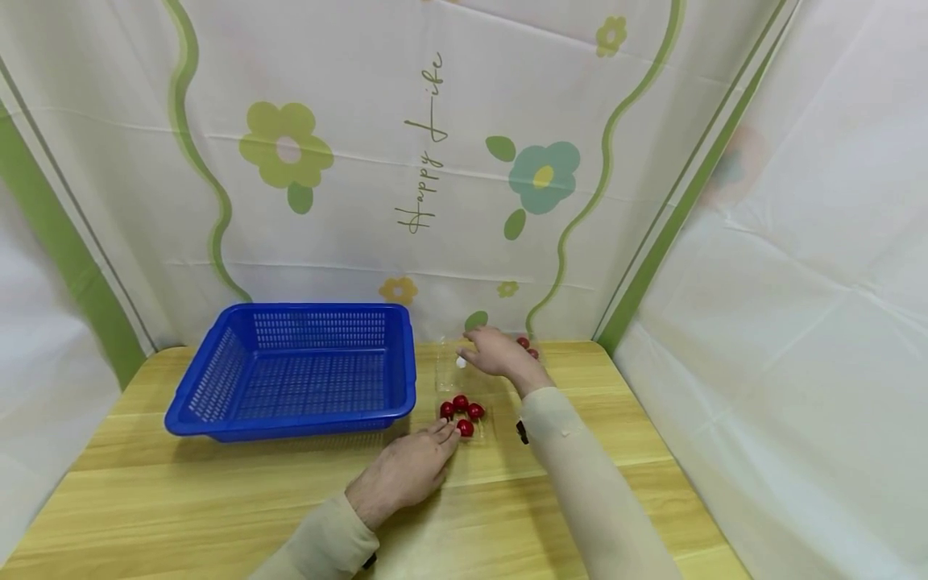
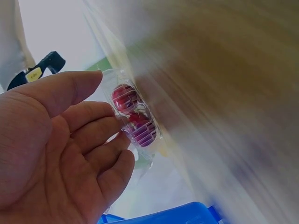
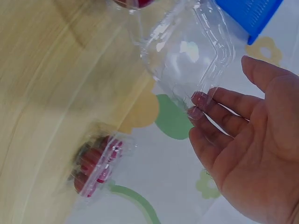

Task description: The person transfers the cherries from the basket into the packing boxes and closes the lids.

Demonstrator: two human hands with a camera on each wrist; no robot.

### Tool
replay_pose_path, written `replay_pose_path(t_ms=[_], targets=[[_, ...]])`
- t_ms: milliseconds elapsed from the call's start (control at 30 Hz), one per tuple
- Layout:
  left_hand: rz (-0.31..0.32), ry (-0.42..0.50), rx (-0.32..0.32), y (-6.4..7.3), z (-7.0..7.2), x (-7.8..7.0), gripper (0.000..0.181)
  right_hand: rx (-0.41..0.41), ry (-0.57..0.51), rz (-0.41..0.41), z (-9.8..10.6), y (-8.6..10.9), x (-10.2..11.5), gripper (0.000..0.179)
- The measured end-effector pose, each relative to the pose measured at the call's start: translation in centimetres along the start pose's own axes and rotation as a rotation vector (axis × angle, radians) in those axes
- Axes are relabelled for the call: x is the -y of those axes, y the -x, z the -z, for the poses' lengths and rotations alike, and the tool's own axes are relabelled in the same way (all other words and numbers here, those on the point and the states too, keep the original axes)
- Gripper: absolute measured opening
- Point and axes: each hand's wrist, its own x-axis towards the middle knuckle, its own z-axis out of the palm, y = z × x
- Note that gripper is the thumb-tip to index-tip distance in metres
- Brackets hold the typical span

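Observation:
A clear plastic clamshell box stands on the table with its lid (image 3: 187, 51) raised. Several glossy round red fruits (image 1: 460, 402) lie in its base. My left hand (image 1: 413, 467) reaches to the near left side of the base, its relaxed fingertips right at the box edge beside the fruits (image 2: 125, 98). At the lid, the fingers of my right hand (image 1: 496, 350) are extended, with fingertips (image 3: 201, 99) touching the clear plastic at its edge. Neither hand grips a fruit.
To the left of the box sits a blue perforated plastic basket (image 1: 290, 429). Another clear box with red fruits (image 3: 96, 165) is at the back right, partly hidden behind my right hand in the head view. A printed curtain (image 1: 348, 161) hangs along the wooden table's (image 1: 217, 499) back edge.

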Motion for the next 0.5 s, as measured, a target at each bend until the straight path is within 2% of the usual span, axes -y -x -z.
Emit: replay_pose_path(t_ms=[200,500], targets=[[0.001,0.001,-0.014,0.0,0.0,0.0,0.045,-0.021,-0.004,0.038,0.6,0.7,0.0,0.06],[0.003,-0.024,0.002,-0.1,-0.3,0.1,0.048,-0.065,-0.027,0.094,0.8,2.2,0.0,0.056]])
